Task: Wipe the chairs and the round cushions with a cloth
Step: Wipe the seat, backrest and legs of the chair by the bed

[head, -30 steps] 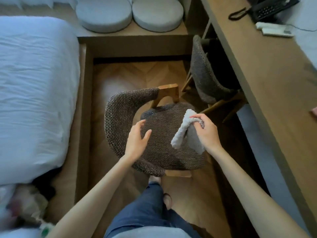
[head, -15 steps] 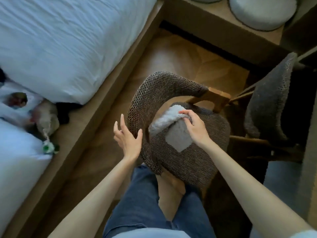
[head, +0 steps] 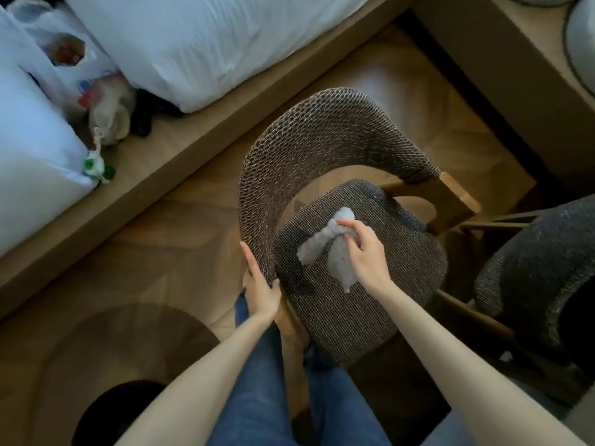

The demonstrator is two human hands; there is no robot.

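Cloth (head: 322,247) hangs from curled fingers (head: 349,225) of right hand (head: 365,254), seemingly brushing chair (head: 370,317).

Both forearms bare, reaching forward and down.
The left hand (head: 260,286) lies with straight fingers along the outer face of the chair back (head: 322,140), thumb at its edge; the right hand (head: 363,251), knuckles up, grips a bunched cloth (head: 314,252).

Chair (head: 322,149) directly before you, cloth (head: 325,249) on its seat. Bed (head: 209,33) to your left, second chair (head: 531,262) right, cushion (head: 581,40) beyond it.
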